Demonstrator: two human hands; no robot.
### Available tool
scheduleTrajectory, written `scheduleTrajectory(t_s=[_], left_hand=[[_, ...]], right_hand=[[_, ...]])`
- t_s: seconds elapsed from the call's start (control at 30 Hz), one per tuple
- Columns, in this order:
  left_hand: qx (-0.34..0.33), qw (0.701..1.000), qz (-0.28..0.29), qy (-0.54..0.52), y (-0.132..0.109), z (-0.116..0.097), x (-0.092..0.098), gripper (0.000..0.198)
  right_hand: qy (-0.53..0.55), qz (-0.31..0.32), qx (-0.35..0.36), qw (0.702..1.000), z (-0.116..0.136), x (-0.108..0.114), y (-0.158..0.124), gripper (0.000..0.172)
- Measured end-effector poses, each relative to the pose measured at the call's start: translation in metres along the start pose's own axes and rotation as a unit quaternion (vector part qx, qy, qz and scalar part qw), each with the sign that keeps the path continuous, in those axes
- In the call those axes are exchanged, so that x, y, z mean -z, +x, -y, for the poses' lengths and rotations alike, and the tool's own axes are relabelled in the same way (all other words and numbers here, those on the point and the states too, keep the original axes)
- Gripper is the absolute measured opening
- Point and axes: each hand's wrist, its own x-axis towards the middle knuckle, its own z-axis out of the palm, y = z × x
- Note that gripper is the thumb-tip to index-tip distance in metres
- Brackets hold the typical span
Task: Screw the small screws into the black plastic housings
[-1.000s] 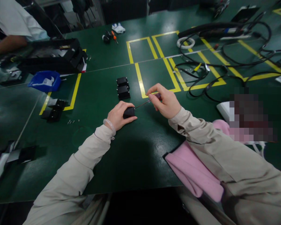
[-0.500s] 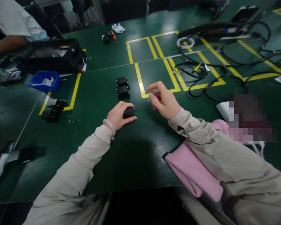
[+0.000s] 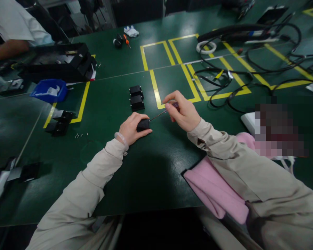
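Note:
My left hand (image 3: 132, 128) grips a small black box (image 3: 143, 125) against the green table, thumb and fingers on opposite sides. In my right hand (image 3: 183, 111) is a screwdriver (image 3: 160, 114), its handle mostly covered by my fingers. The thin shaft slants down to the left, and its tip meets the right end of the box at a small shiny spot, perhaps a screw head. Just beyond my left hand stand two similar black boxes (image 3: 137, 98) with small shiny screws at their sides. Several loose screws (image 3: 78, 135) lie to the left.
More black boxes (image 3: 58, 122) sit at the left beside a blue bin (image 3: 49, 90). Black cables (image 3: 225, 73) sprawl over the far right. A folded pink cloth (image 3: 214, 189) lies under my right forearm. At the far left, a person's arm (image 3: 10, 49) is beside a black tray (image 3: 54, 66).
Hardly anything differs: my right hand's fingers have shifted very slightly around the screwdriver handle. The black box and my left hand stay in place.

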Motion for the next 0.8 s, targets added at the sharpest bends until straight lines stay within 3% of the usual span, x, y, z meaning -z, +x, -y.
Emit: scheduleTrajectory(t_s=[0.1, 0.27, 0.5, 0.63, 0.8], left_hand=[[-0.004, 1.0, -0.003, 0.003, -0.0002, 0.0006, -0.0004, 0.039], [-0.006, 1.0, -0.005, 0.003, -0.0004, 0.0008, -0.0006, 0.039], [0.004, 1.0, 0.006, -0.001, 0.0, -0.001, 0.0014, 0.039], [-0.003, 1.0, 0.0, -0.006, -0.0001, -0.0009, 0.0009, 0.039], [-0.009, 1.0, -0.006, -0.007, -0.0003, 0.0006, -0.0002, 0.039]], right_hand=[[-0.008, -0.001, 0.001, 1.0, -0.0009, 0.0001, 0.0001, 0.02], [0.002, 0.003, 0.0, 1.0, -0.0006, -0.0005, 0.0001, 0.012], [-0.01, -0.002, -0.011, 1.0, 0.0002, 0.0007, 0.0001, 0.021], [0.002, 0.0, -0.002, 1.0, 0.0, -0.0001, -0.0001, 0.012], [0.002, 0.0, -0.003, 1.0, -0.0009, 0.0, 0.0, 0.017]])
